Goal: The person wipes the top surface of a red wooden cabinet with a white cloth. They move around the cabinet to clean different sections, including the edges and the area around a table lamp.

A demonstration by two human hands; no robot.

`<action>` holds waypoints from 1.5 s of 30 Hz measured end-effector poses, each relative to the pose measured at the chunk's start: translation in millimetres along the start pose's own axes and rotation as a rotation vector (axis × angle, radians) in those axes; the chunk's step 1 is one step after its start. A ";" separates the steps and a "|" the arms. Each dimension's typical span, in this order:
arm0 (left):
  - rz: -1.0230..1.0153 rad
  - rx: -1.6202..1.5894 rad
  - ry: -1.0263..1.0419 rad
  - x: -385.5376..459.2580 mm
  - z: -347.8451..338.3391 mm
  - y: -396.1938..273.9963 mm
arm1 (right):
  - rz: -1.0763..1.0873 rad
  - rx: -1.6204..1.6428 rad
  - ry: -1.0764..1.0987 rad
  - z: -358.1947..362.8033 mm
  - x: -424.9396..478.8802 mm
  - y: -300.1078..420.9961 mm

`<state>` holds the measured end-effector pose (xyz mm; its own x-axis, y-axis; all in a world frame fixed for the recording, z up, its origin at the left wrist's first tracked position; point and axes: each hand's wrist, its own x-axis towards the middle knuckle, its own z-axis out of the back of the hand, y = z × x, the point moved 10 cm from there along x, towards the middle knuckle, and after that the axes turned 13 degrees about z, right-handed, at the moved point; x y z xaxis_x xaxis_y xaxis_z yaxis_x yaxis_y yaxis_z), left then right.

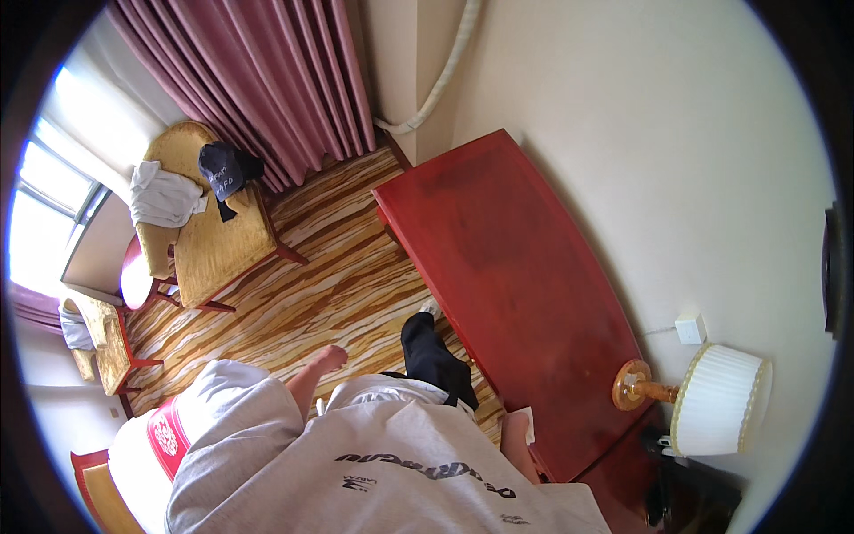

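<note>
My left hand [330, 358] hangs over the striped carpet, its fingers loosely curled and nothing visible in it. Beside the front edge of the red wooden desk [494, 253] is my right hand [515, 426], low at my side. A white piece of cloth or paper [530, 426] shows against it and seems held; the fingers are mostly hidden. A white fabric item with a red patterned band [168, 437] lies beside my left sleeve. On the desk stands a table lamp [720, 400] with a pleated white shade.
A yellow upholstered armchair [223, 250] holds a white cloth [163, 195] and a dark cap [221, 170]. Nearby are a small round table [135, 274] and another chair [107, 334]. Pink curtains [267, 80] hang behind. Black items [694, 494] lie past the lamp.
</note>
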<state>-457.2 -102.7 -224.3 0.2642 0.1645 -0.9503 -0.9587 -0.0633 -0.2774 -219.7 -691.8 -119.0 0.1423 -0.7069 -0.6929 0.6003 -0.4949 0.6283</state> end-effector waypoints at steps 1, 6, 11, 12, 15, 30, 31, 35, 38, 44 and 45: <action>-0.054 -0.269 0.092 5.2 31.7 0.5 | -0.045 -0.021 -0.004 -9.9 -14.4 -20.1; -0.154 0.012 -0.117 -13.0 -6.7 -186.3 | 0.024 -0.071 -0.322 18.4 -5.8 2.4; -0.177 -0.087 -0.035 -12.1 72.5 -262.4 | -0.070 -0.233 -0.524 -5.6 -58.2 -39.6; -0.178 -0.032 -0.045 -13.4 70.2 -302.5 | -0.105 -0.178 -0.607 0.9 -52.8 -43.0; -0.118 -0.212 -0.155 -33.5 94.7 -356.2 | -0.146 -0.122 -0.654 -8.2 -52.7 -56.1; 0.160 -0.933 0.094 73.3 93.2 -510.4 | 0.255 0.613 0.444 -160.6 74.7 -208.8; 0.160 -0.973 0.077 81.7 104.0 -513.9 | 0.052 0.524 0.139 -173.5 51.4 -192.5; 0.136 -1.077 -0.044 88.7 159.3 -411.6 | -0.006 0.475 -0.055 -166.0 -145.4 -101.5; 0.255 -0.779 0.016 81.1 156.5 -417.7 | 0.073 0.383 -0.210 -161.2 -182.5 -86.3; 0.327 -0.129 0.451 28.4 169.0 -463.1 | -0.067 0.297 -0.486 -248.2 -301.7 -115.6; 0.320 -0.007 0.454 24.4 179.9 -473.6 | -0.101 0.298 -0.517 -271.2 -326.2 -123.7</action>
<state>-15.8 108.4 -90.7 -0.0193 -0.3048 -0.9522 -0.9982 -0.0475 0.0354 -126.9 -263.0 -66.7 -0.3494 -0.7662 -0.5393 0.3344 -0.6397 0.6921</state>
